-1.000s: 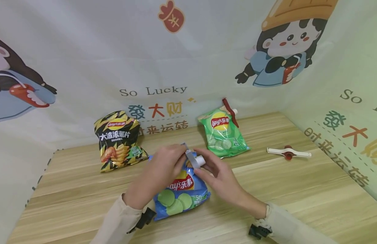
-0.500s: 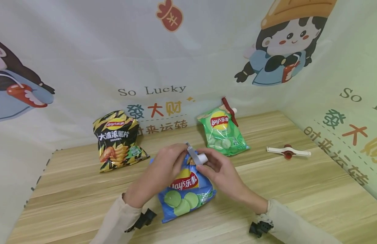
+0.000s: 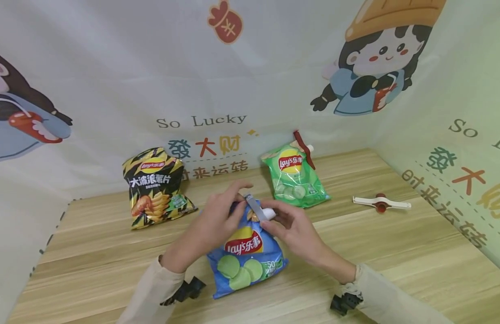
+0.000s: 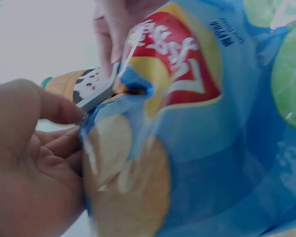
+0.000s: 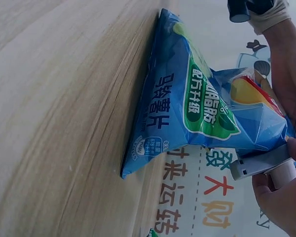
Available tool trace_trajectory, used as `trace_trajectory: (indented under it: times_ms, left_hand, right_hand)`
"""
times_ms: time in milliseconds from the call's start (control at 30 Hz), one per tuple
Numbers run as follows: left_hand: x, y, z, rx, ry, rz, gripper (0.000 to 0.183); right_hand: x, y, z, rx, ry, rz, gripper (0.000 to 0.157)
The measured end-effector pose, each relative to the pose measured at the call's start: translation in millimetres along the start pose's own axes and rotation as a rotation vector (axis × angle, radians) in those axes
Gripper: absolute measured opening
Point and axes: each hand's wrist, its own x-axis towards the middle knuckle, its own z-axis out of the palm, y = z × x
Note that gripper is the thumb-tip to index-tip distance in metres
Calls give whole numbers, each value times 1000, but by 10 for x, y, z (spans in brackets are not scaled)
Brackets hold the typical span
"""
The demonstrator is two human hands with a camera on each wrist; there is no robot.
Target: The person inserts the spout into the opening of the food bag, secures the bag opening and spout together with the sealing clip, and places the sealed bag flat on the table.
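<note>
A blue bag of potato chips (image 3: 250,267) stands tilted on the table in front of me. A grey bag clip (image 3: 254,208) with a white round cap (image 3: 268,214) lies across its top edge. My left hand (image 3: 217,220) pinches the bag's top edge beside the clip between thumb and fingers, as the left wrist view shows; its index finger reaches up in the head view. From the right, my right hand (image 3: 298,229) holds the clip by its capped part, thumb on the near end. The bag's upper left corner is hidden behind the left hand.
On the wooden table (image 3: 395,261), a black-and-yellow chip bag (image 3: 152,189) leans at the back left. A green chip bag (image 3: 295,177) with a red clip (image 3: 304,148) stands at the back right. Farther right lies a white-and-red clip (image 3: 381,202). Printed cloth walls surround the table.
The blue bag and clip have shifted slightly right, and the bag's lower part has swung right. My left fingers have loosened and moved back a little from the clip, index finger raised.
</note>
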Motion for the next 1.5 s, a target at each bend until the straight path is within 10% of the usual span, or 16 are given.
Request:
trace_trajectory:
  times_ms: [200,900,1500]
  left_hand:
    - [-1,34,-70,48,-7,-53,20]
    - [-25,119,81,-28,-31,127,16]
    - [-19,159,107,6,44,188,13]
  right_hand:
    - [-2,0,4,-9,2,-23,35]
    - [-38,-174,21,-305,-7,-99,18]
    - [-48,-182,10,-274,12,-89,17]
